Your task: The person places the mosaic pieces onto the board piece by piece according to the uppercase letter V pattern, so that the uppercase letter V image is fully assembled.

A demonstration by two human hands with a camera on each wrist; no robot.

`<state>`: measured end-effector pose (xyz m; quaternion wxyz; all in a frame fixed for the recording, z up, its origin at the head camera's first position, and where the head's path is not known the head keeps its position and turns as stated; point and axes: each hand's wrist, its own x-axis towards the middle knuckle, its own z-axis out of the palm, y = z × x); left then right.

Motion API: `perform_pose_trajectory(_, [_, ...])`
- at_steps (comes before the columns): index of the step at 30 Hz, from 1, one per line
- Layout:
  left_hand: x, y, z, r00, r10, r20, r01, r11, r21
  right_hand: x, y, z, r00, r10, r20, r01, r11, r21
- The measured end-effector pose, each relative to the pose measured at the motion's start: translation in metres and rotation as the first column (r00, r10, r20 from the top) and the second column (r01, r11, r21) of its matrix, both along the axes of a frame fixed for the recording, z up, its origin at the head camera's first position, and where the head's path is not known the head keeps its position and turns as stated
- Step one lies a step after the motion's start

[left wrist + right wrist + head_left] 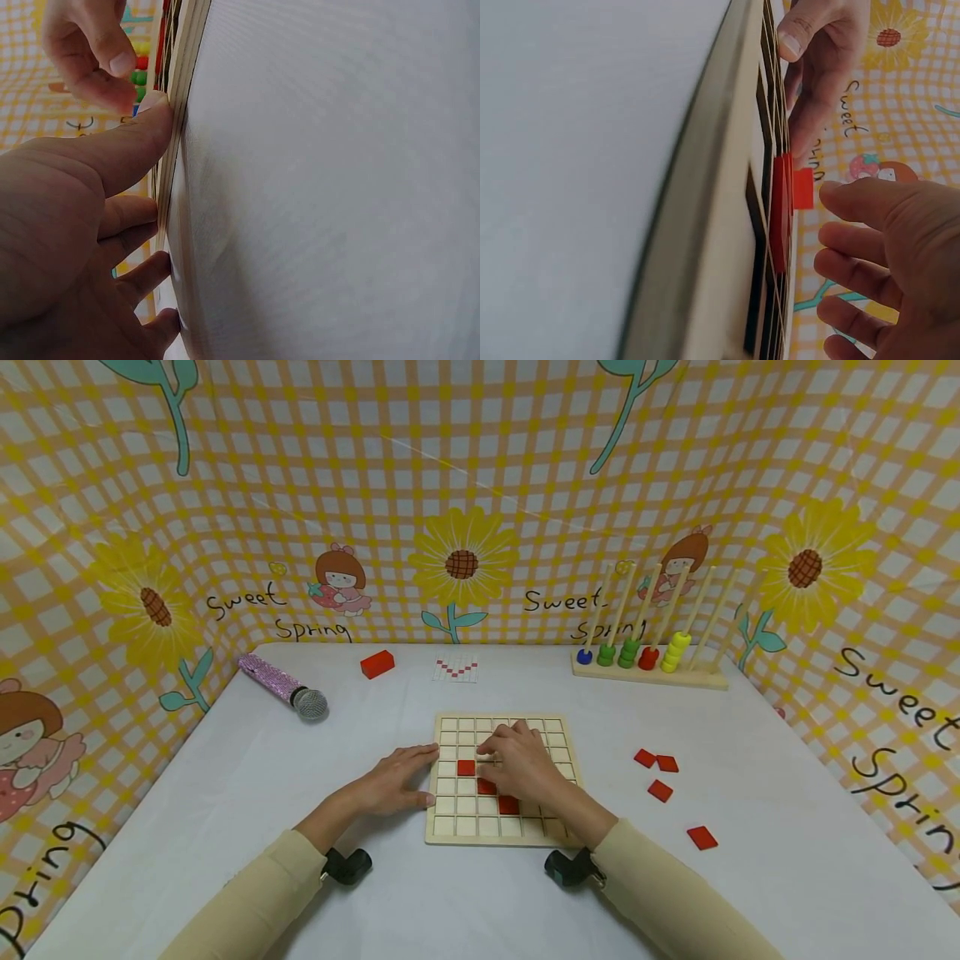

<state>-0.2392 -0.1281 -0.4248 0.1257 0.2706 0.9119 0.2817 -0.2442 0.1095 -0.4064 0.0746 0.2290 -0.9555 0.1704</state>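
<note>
A square wooden grid board (465, 825) lies flat on the white table. Along its left edge rests my left hand (392, 782), thumb and fingertips touching the frame, as the left wrist view also shows. Above the middle of the board hovers my right hand (521, 766), its fingers loosely bent and apart from the thumb; the right wrist view shows nothing between them. Three red square tiles show in the board's cells in a descending diagonal: an upper one (466, 767), a middle one (486, 787) and a lower one (508, 805). My right hand hides some cells.
Several loose red tiles (660, 791) lie to the right of the board. Behind it is a small card with a red grid pattern (455, 669). A red block (377, 664) and a glittery microphone (281, 685) lie back left; a bead abacus (648, 672) stands back right.
</note>
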Motion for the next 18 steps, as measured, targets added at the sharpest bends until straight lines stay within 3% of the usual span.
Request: perform_pose_trajectory(18, [0.001, 0.001, 0.000, 1.000, 0.006, 0.003, -0.006, 1.000, -0.009, 0.014, 0.044, 0.004, 0.998, -0.006, -0.061, -0.001, 0.993, -0.118])
